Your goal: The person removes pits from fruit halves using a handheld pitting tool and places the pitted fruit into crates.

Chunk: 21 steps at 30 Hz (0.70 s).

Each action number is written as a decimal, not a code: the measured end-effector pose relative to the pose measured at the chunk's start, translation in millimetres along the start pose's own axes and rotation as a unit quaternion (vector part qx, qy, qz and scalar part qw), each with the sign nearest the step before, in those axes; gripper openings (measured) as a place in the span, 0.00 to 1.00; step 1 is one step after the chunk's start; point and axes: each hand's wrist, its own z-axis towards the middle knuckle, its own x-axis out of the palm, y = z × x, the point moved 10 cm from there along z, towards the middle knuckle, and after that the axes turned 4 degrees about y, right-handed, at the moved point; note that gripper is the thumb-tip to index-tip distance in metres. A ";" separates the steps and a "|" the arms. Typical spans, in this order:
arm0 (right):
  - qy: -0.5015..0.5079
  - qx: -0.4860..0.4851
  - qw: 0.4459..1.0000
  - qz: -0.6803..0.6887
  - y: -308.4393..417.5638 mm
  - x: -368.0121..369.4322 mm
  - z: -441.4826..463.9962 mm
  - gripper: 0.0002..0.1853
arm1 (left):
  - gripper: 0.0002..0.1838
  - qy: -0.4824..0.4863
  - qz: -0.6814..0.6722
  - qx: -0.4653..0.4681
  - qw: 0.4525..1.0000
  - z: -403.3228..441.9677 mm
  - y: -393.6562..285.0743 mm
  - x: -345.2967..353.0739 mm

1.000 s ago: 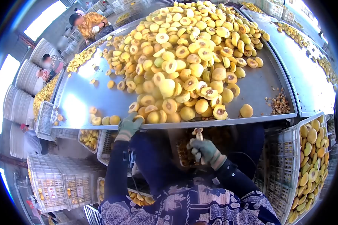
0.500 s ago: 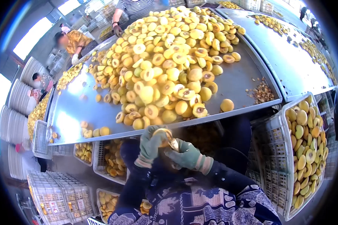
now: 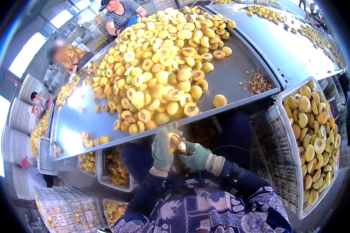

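A halved yellow fruit point(image 3: 174, 142) is held in my left hand point(image 3: 162, 149), gloved in green, just below the table's front edge. My right hand point(image 3: 198, 156), in a matching glove, is closed around a small metal tool point(image 3: 179, 145), whose tip meets the fruit's cut face. Beyond both hands, a large heap of yellow fruit halves point(image 3: 155, 70) lies on the metal table point(image 3: 124, 140). One fruit piece point(image 3: 219, 101) sits apart near the front edge, and small brown pits point(image 3: 258, 84) are piled to its right.
A white crate of fruit point(image 3: 295, 171) stands at my right. More crates point(image 3: 105, 171) with fruit are under the table at left, beside stacked crates point(image 3: 72, 207). Co-workers point(image 3: 122, 15) are around the table's far and left sides. A second metal table point(image 3: 278, 42) adjoins at right.
My left hand has come from the table edge to my right hand, now with a fruit half in it. The view has turned, and a co-worker in stripes has come into sight.
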 end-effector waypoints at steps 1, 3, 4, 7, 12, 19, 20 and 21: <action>0.016 0.024 0.999 0.031 -1.6 0.6 -2.4 0.20 | 0.30 0.007 0.025 0.003 1.000 0.6 0.2 1.1; 0.051 0.074 0.991 0.095 -6.9 7.4 -6.8 0.19 | 0.29 0.020 0.075 0.008 0.997 0.4 -1.5 2.2; 0.062 0.074 0.991 0.092 -6.5 8.4 -8.2 0.18 | 0.28 0.023 0.071 -0.001 0.997 -0.7 -3.0 6.2; 0.111 0.101 0.973 0.173 -15.0 16.1 -12.1 0.16 | 0.28 0.072 0.138 -0.034 0.987 -1.9 -8.1 17.9; 0.191 0.128 0.947 0.225 -23.6 25.7 -16.9 0.16 | 0.24 0.074 0.094 -0.108 0.987 -1.2 6.6 17.7; 0.232 0.079 0.866 0.436 -11.3 41.7 -25.2 0.14 | 0.26 -0.042 0.042 -0.131 0.990 -13.6 16.8 14.4; 0.232 0.069 0.857 0.456 -10.3 42.6 -24.2 0.13 | 0.28 -0.041 0.048 -0.131 0.989 -12.8 19.2 13.4; 0.232 0.060 0.847 0.475 -9.6 43.2 -22.9 0.13 | 0.29 -0.039 0.053 -0.132 0.989 -11.9 21.5 12.4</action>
